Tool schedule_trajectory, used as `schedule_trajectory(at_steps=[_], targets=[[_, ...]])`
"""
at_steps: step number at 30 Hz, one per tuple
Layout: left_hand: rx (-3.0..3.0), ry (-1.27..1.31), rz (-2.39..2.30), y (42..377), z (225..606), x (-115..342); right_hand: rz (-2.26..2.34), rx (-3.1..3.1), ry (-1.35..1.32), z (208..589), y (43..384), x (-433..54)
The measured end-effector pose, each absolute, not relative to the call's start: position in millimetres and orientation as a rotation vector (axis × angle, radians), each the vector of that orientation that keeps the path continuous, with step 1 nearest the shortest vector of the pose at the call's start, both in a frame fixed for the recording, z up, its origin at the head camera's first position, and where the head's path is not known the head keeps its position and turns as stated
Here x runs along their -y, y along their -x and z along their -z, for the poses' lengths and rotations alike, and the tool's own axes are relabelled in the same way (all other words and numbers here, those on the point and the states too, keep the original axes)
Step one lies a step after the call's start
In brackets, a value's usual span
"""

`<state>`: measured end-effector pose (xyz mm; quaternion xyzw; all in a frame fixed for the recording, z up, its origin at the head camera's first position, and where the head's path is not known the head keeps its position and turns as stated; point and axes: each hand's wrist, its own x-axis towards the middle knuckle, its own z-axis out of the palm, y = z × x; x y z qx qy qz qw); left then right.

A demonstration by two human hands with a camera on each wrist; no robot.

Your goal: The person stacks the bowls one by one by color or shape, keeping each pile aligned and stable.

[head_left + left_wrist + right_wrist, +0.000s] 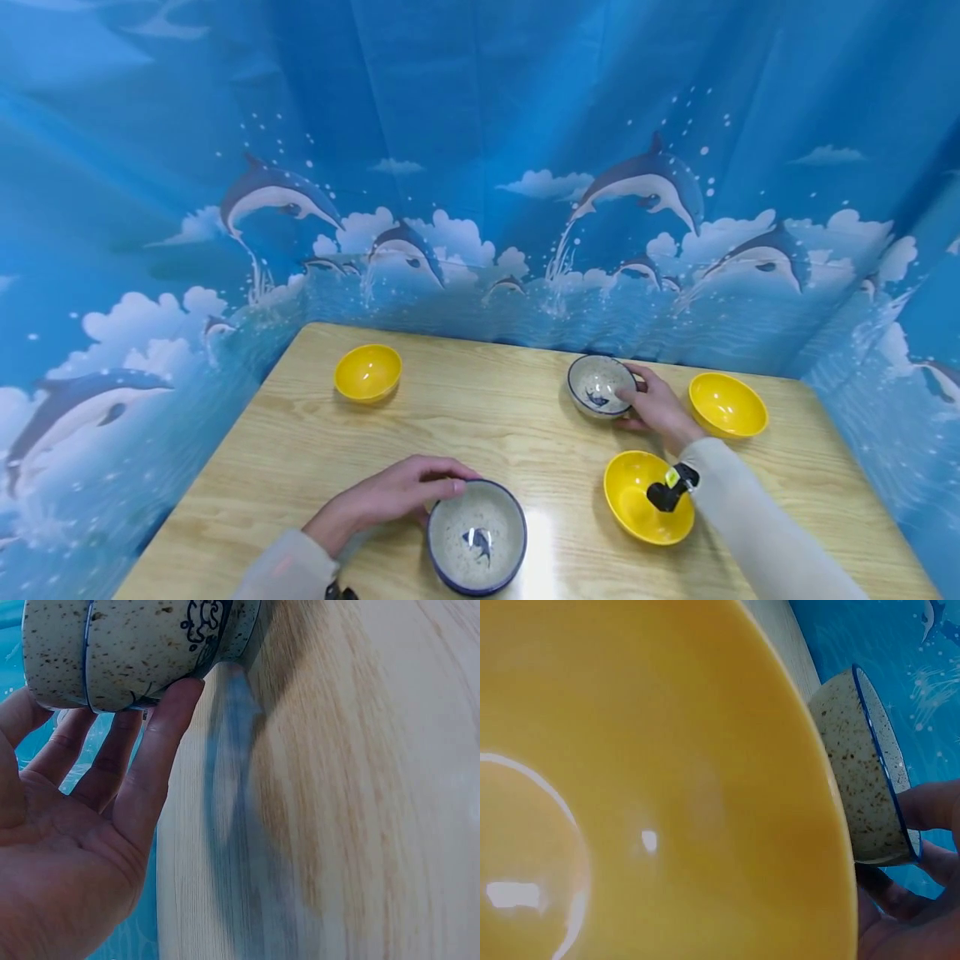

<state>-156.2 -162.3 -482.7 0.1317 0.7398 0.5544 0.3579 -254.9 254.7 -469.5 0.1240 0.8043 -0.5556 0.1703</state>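
My left hand [401, 496] grips a speckled grey bowl [480, 533] with a blue rim and a blue fish painted inside, near the table's front. Its thumb lies at the rim, fingers along the outer wall. The left wrist view shows a second blue line round the speckled wall [142, 652], as of two nested bowls. Farther back, my right hand [656, 404] pinches the rim of another speckled bowl [600, 385] with a fish inside, thumb over the edge. Under my right wrist is a yellow bowl [637, 500], which fills much of the right wrist view.
A yellow bowl [367, 373] stands at the back left of the wooden table [480, 400]. Another yellow bowl [727, 406] stands at the back right, close beside my right hand. A blue dolphin-print curtain [480, 167] hangs behind and along the sides.
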Motion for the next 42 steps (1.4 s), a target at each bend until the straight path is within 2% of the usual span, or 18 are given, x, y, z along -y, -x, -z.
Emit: schedule_trajectory(at_steps=[26,42], targets=[[-1.884,-0.334,-1.439,157.2,479.8,159.9,1.751,-2.181,-0.401,471.6,245.7,-255.4],[-1.895,-0.348,-1.445,155.4,480.2,160.9,1.789,-2.193,-0.309,450.6,231.5,-258.7]])
